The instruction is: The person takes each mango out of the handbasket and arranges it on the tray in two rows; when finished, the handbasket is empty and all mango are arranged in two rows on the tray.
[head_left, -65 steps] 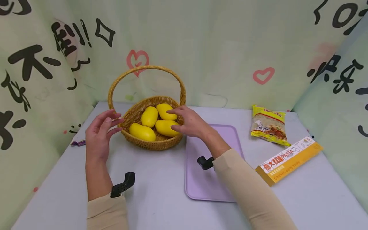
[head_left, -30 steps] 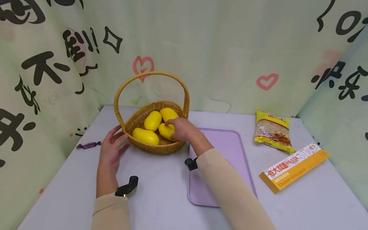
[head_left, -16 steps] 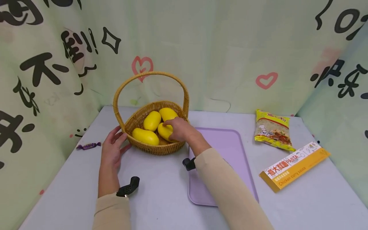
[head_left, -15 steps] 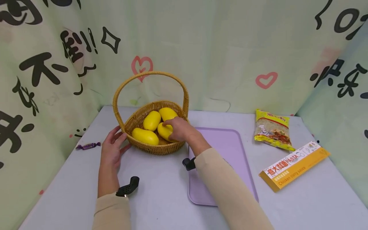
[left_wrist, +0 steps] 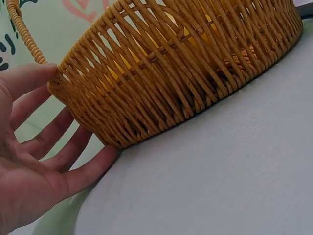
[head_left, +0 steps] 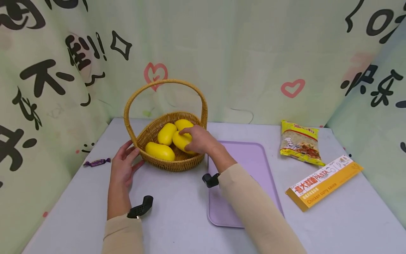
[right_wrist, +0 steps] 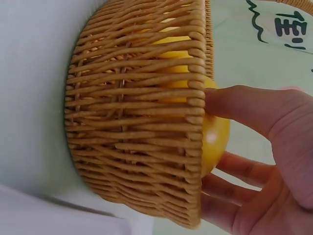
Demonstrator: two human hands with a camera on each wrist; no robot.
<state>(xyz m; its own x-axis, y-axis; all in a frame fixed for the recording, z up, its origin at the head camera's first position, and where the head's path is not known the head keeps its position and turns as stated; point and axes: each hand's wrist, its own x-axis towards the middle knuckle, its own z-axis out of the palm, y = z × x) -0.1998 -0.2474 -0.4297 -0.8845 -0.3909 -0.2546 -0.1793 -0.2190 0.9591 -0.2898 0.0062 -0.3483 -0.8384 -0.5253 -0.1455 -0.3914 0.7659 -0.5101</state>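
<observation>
A wicker basket (head_left: 174, 166) with a tall arched handle stands toward the back of the table, holding several yellow mangoes (head_left: 160, 151). My left hand (head_left: 123, 165) holds the basket's left end. In the left wrist view, its thumb lies at the rim and its fingers rest against the woven wall. My right hand (head_left: 204, 141) reaches over the right rim and grips the front-right mango (head_left: 180, 141), thumb on the near side, fingers on the far side. That mango bulges above the basket rim in the right wrist view; its lower part is hidden behind the weave.
A lilac tray (head_left: 245, 151) lies right of the basket, under my right forearm. Farther right are a yellow noodle bag (head_left: 301, 143) and an orange-and-white pasta box (head_left: 325, 183). A purple wrapped candy (head_left: 97, 162) lies on the left. Printed curtains (head_left: 247, 63) enclose the table.
Both hands came in to the basket: the left now holds its side, and the right has closed around a mango. In the last half second, the right hand and that mango have risen slightly.
</observation>
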